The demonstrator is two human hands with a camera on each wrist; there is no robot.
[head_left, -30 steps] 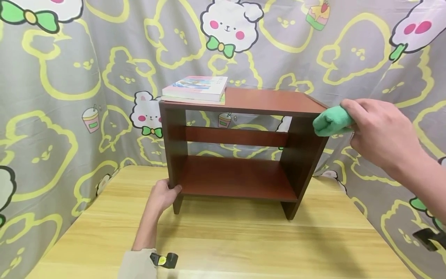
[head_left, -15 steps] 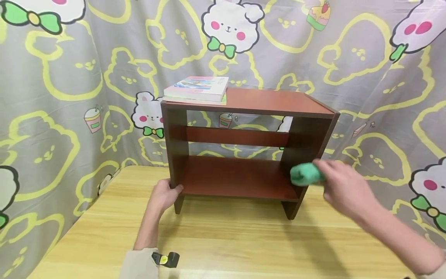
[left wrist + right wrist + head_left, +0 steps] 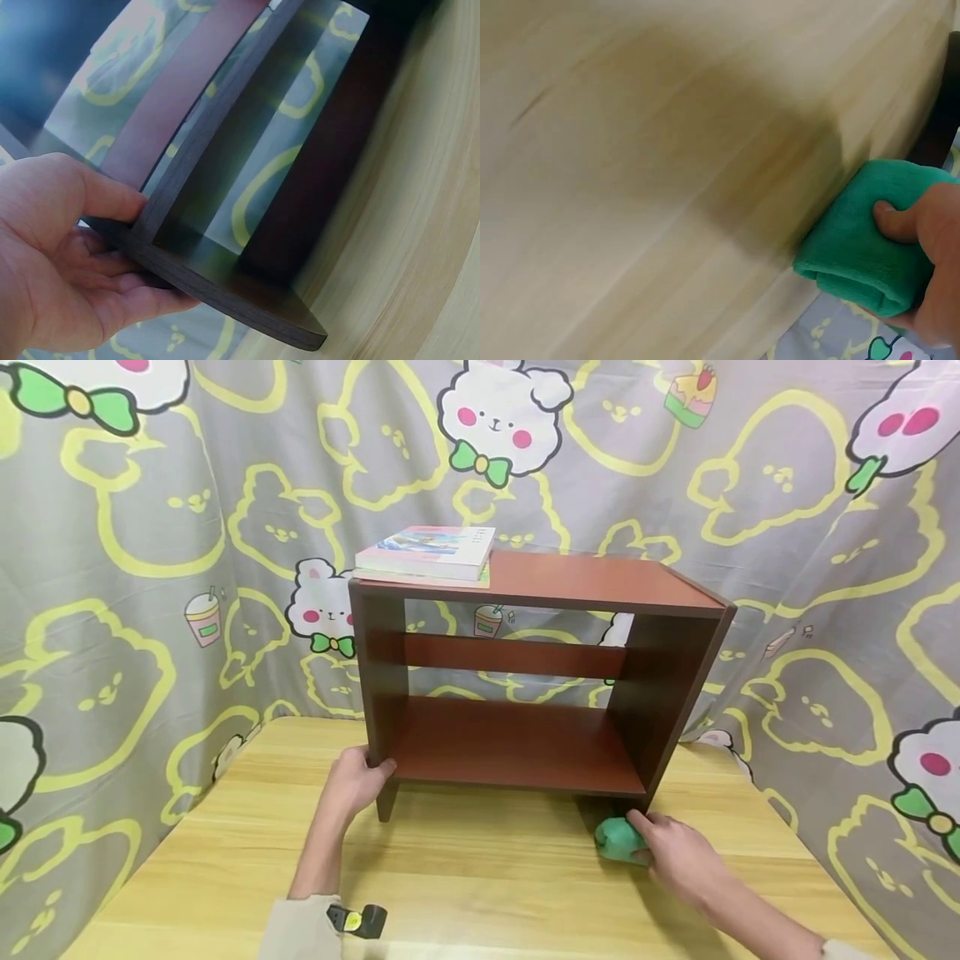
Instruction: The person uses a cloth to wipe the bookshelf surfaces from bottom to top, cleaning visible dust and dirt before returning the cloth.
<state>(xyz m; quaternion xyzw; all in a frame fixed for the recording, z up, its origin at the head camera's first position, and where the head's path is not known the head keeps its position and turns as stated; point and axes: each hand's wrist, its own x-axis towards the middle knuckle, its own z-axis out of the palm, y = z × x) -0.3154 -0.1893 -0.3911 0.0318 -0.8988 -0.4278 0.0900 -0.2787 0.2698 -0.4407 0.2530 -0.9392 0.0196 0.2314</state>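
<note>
A small dark-brown shelf (image 3: pixel 517 739) with a reddish top stands on the wooden table. Its left side panel (image 3: pixel 225 292) is gripped low down by my left hand (image 3: pixel 357 783), thumb on the inner side and fingers around the outside. My right hand (image 3: pixel 678 853) holds a folded green cloth (image 3: pixel 619 840) at the foot of the right side panel (image 3: pixel 678 693), overlapping that foot in the head view. In the right wrist view the thumb presses on the cloth (image 3: pixel 877 232), which is folded into a thick pad.
Two stacked books (image 3: pixel 427 553) lie on the left of the shelf's top. The wooden table (image 3: pixel 465 893) extends in front of the shelf. A grey curtain (image 3: pixel 270 527) with cartoon prints hangs behind and on both sides.
My right hand has moved down with the green cloth, from the shelf's upper right corner along the right panel's front edge to its foot. The left hand keeps its grip.
</note>
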